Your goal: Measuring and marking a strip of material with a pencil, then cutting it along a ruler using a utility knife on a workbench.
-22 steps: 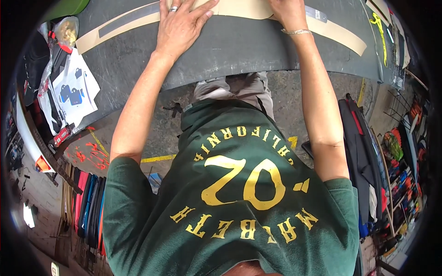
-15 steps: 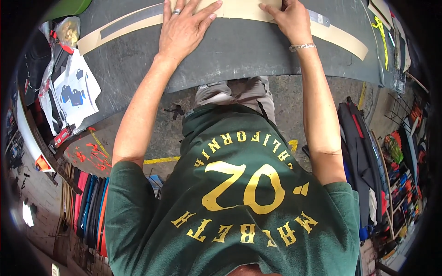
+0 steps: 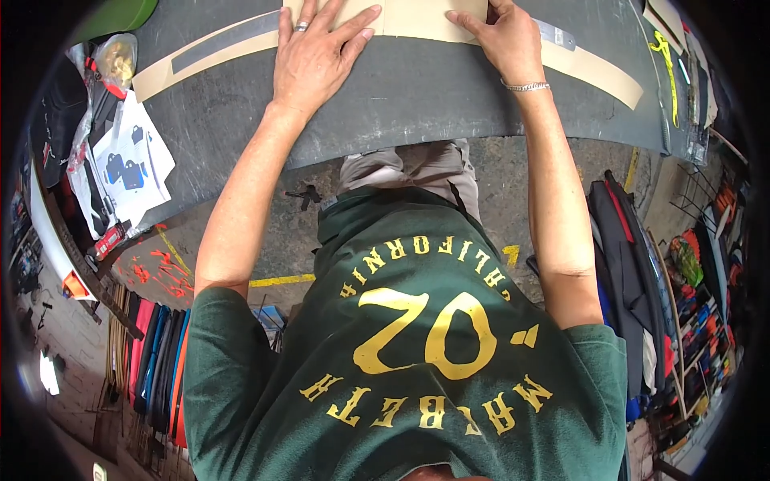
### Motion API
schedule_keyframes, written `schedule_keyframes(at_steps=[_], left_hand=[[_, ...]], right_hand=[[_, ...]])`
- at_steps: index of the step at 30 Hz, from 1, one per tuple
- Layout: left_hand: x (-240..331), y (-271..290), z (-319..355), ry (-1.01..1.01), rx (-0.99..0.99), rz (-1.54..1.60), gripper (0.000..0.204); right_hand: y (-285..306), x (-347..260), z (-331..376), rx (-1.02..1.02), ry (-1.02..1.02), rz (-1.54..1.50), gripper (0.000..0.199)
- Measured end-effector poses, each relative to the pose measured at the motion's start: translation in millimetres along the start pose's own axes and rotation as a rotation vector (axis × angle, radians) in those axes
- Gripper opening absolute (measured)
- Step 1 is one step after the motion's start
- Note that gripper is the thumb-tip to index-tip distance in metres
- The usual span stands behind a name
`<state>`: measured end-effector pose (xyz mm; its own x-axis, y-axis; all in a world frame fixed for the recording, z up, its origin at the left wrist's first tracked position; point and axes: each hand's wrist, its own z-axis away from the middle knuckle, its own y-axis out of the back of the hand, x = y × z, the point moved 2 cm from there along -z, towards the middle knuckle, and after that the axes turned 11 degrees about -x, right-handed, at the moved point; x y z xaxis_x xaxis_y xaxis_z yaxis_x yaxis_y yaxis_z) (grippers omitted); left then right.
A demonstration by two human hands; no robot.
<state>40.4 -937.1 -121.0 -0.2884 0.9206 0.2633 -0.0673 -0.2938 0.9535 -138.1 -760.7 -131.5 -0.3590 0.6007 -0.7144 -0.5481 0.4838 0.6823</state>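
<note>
My left hand (image 3: 315, 60) lies flat with fingers spread on a tan card sheet (image 3: 415, 20) at the top of the view. A ring is on one of its fingers. My right hand (image 3: 515, 46) is at the sheet's right side, its thumb laid on the card and the other fingers curled; whatever they hold is hidden. Under the sheet runs a long tan card strip (image 3: 597, 78), showing on both sides. A long grey metal ruler (image 3: 228, 44) rests along the strip, its rounded end visible beside my right hand.
The dark worktable (image 3: 401, 88) curves across the top. Printed papers (image 3: 132, 164), a red tool (image 3: 111, 239) and a plastic bag (image 3: 118, 60) sit on the left. A yellow strap (image 3: 664, 72) lies far right. Rolled fabrics (image 3: 156, 361) stand lower left; dark cloths (image 3: 626, 256) hang at right.
Both hands hold nearly the same pose on the card. The sheet and my left hand appear shifted very slightly left and down in view.
</note>
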Motion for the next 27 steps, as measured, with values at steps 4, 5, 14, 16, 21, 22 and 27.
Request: schedule_keyframes(at_steps=[4, 5, 14, 16, 21, 22, 27], left_hand=[[1, 1, 0, 0.000, -0.005, 0.003, 0.038], [2, 2, 0, 0.001, 0.001, -0.003, 0.038], [9, 3, -4, 0.034, -0.016, -0.041, 0.037], [15, -2, -11, 0.027, -0.003, -0.046, 0.037], [20, -10, -15, 0.053, -0.028, -0.058, 0.037], [22, -11, -16, 0.055, -0.037, -0.068, 0.037], [29, -14, -24, 0.058, -0.060, -0.065, 0.037]], right_hand=[[1, 4, -1, -0.003, 0.021, 0.052, 0.040], [1, 4, -2, -0.002, 0.018, 0.053, 0.040], [5, 1, 4, -0.005, 0.033, 0.002, 0.041], [1, 21, -1, 0.229, 0.289, 0.002, 0.041], [11, 22, -6, -0.012, 0.039, 0.044, 0.044], [11, 25, -7, -0.003, 0.056, 0.065, 0.045], [8, 49, -15, -0.044, 0.051, 0.083, 0.042]])
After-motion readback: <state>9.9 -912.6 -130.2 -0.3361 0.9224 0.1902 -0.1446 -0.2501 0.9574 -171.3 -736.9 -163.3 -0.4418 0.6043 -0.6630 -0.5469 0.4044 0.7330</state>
